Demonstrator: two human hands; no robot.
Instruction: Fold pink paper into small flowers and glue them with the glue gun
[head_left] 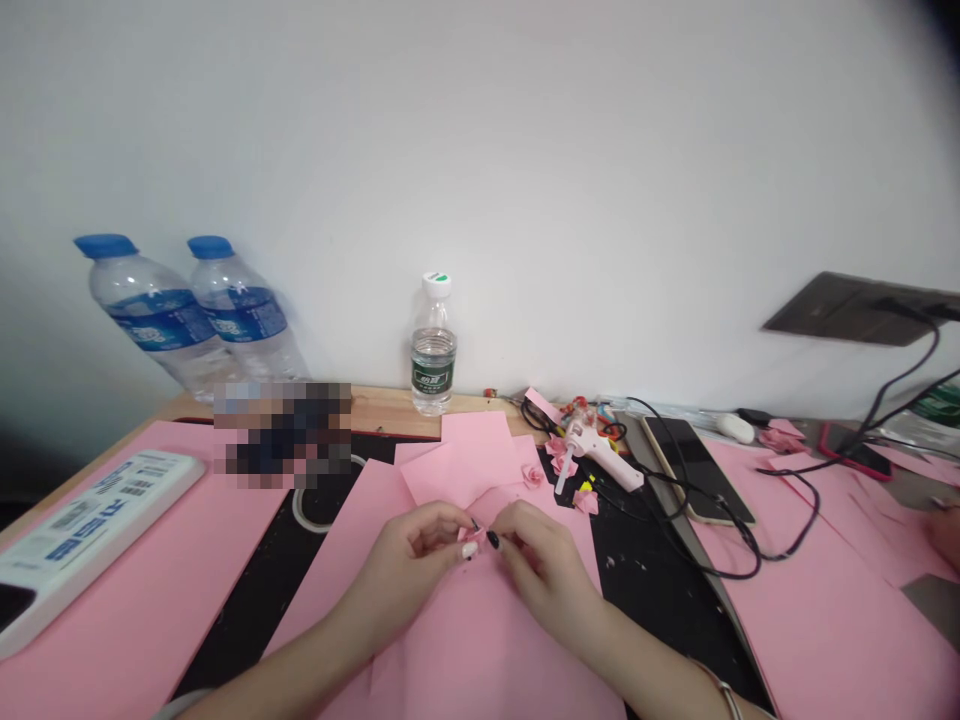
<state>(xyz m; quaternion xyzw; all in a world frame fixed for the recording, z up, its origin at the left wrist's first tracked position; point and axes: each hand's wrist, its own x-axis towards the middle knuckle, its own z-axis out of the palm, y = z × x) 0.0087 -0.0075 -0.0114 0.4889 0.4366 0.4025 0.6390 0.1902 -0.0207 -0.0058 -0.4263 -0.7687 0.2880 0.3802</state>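
The wooden worktop (390,405) is running across the far side of the view, mostly under pink paper sheets (150,600) laid over a black mat (645,560). A water bottle (433,372) is standing upright by the wall. A white power strip (90,530) is lying at left on the sheets. Right of centre, a pink-and-white hot glue gun (592,450) is lying among black cables, with small pink paper roses (532,476) just beside it. Another person's hand (946,535) is entering at the right edge, well apart.

Step in hand: looks like pinching and shaping paper. The left hand (409,565) and right hand (544,570) are both clamping their grip on a small pink paper piece (471,537), centre, just above the sheets. The next move calls for steady pressure from both hands. The piece is looking curled and rose-like, but the fingers are hiding most of it.
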